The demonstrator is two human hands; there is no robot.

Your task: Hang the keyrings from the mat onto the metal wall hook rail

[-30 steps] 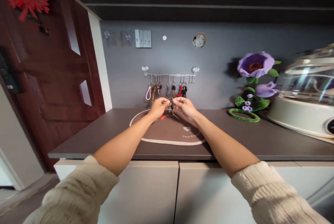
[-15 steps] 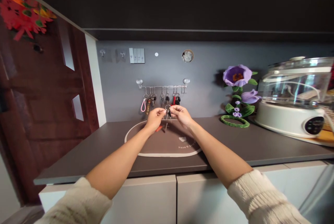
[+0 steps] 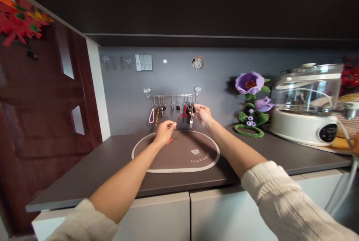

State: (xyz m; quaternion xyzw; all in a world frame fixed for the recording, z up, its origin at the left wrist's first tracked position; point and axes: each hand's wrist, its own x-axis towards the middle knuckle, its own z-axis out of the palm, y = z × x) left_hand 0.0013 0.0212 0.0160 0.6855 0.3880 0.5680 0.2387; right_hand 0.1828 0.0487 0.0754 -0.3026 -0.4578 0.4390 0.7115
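Observation:
My right hand (image 3: 203,114) pinches a bunch of keys (image 3: 191,114) by its ring, up at the right end of a clear hook rail (image 3: 172,95). A small white tag (image 3: 191,123) dangles from that bunch. Whether the ring is on a hook I cannot tell. My left hand (image 3: 165,131) hovers over the oval brown mat (image 3: 176,158), thumb and fingers closed, with nothing visible in them. Just below it lies a small orange-red item (image 3: 169,141) on the mat, partly hidden. Other keys hang along the rail, among them a pink loop (image 3: 152,116) and a red strip (image 3: 184,112).
Purple artificial flowers (image 3: 249,83) on a green ring base stand right of the mat. Farther right is a white appliance (image 3: 303,125) with a transparent top. A dark shelf (image 3: 196,12) overhangs the counter (image 3: 92,166). At left is a reddish-brown door (image 3: 42,121).
My right hand has carried the keys up and right to the rail. The left hand has let go of them and dropped slightly. The view has shifted a little.

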